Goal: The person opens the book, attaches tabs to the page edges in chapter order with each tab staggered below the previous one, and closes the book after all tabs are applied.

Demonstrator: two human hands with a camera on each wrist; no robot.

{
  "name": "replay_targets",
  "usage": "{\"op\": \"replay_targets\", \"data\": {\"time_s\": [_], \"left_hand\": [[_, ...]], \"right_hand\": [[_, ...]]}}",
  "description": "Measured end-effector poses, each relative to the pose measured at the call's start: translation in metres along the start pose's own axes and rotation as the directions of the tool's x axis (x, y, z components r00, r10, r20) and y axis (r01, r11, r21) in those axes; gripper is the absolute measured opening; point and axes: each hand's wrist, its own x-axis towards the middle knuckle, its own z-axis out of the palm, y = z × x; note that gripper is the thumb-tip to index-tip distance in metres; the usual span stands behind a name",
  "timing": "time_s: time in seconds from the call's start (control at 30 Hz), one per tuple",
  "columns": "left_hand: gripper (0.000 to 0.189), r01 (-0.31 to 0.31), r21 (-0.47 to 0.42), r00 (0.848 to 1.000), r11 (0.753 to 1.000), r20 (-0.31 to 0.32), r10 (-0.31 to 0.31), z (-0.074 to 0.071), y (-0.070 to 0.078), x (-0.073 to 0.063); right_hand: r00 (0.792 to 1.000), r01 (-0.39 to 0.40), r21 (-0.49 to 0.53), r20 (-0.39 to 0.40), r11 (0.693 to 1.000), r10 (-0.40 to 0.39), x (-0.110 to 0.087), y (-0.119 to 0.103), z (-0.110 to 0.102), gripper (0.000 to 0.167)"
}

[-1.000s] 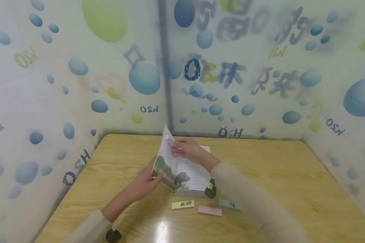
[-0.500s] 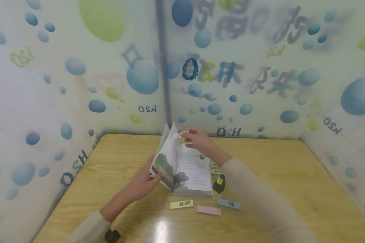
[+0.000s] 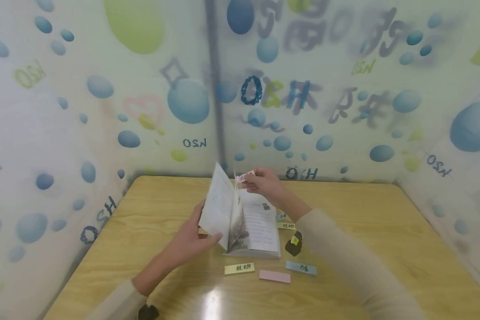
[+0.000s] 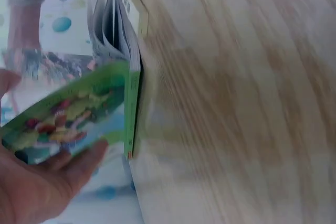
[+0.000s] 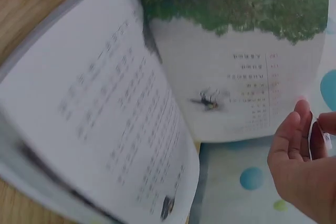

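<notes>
An open book (image 3: pixel 261 220) with printed text and pictures lies on the wooden table, its left pages raised. My left hand (image 3: pixel 193 238) grips this raised side, thumb on the page and fingers behind the green cover (image 4: pixel 68 121). At the top corner of a standing page, my right hand (image 3: pixel 269 184) pinches a pink sticky note (image 3: pixel 244 177) with dark writing. The right wrist view shows that hand (image 5: pixel 302 163) beside the corner of an illustrated page (image 5: pixel 220 61).
In front of the book lie a yellow note pad (image 3: pixel 239 269), a pink note pad (image 3: pixel 274 276) and a blue note pad (image 3: pixel 301 268). A yellow labelled strip (image 3: pixel 286 226) pokes out at the book's right edge. Patterned walls stand behind the table (image 3: pixel 364 209).
My right hand has moved right from the left page with the pink note. The raised pages have separated; the left hand now holds a paler page back while the illustrated one stands nearer the middle.
</notes>
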Motion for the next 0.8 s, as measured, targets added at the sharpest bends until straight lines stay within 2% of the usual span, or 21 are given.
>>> {"op": "replay_targets", "data": {"time_s": [0.07, 0.17, 0.23, 0.33, 0.53, 0.7, 0.8], "left_hand": [[0.105, 0.004, 0.025, 1.0, 1.0, -0.009, -0.004, 0.008, 0.004, 0.001], [0.116, -0.034, 0.125, 0.998, 0.992, -0.045, 0.04, 0.019, 0.008, 0.005], [0.111, -0.067, 0.182, 0.994, 0.981, -0.073, 0.081, 0.025, 0.009, 0.007], [0.095, -0.073, 0.25, 0.986, 0.966, -0.13, 0.108, 0.029, 0.009, 0.009], [0.071, -0.028, 0.3, 0.975, 0.953, -0.203, 0.093, 0.02, -0.001, 0.007], [0.064, -0.019, 0.301, 0.977, 0.953, -0.199, 0.082, 0.012, -0.006, 0.002], [0.064, 0.003, 0.279, 0.982, 0.96, -0.182, 0.049, 0.009, -0.009, -0.001]], "right_hand": [[1.0, 0.007, 0.008, -0.003, 1.0, -0.007, 0.002, 0.0, 0.008, 0.015], [1.0, 0.017, -0.013, -0.007, 1.0, -0.017, 0.005, -0.001, 0.019, 0.012], [1.0, 0.022, -0.021, -0.001, 1.0, -0.022, 0.007, -0.002, 0.025, 0.013], [1.0, 0.026, -0.033, 0.009, 0.999, -0.025, 0.008, -0.004, 0.032, 0.015], [0.999, 0.039, -0.045, -0.014, 0.998, -0.04, 0.011, -0.003, 0.027, 0.018], [0.999, 0.043, -0.03, -0.019, 0.999, -0.044, 0.01, -0.009, 0.018, 0.017], [0.999, 0.038, -0.016, -0.026, 0.999, -0.039, 0.009, -0.011, 0.011, 0.015]]}}
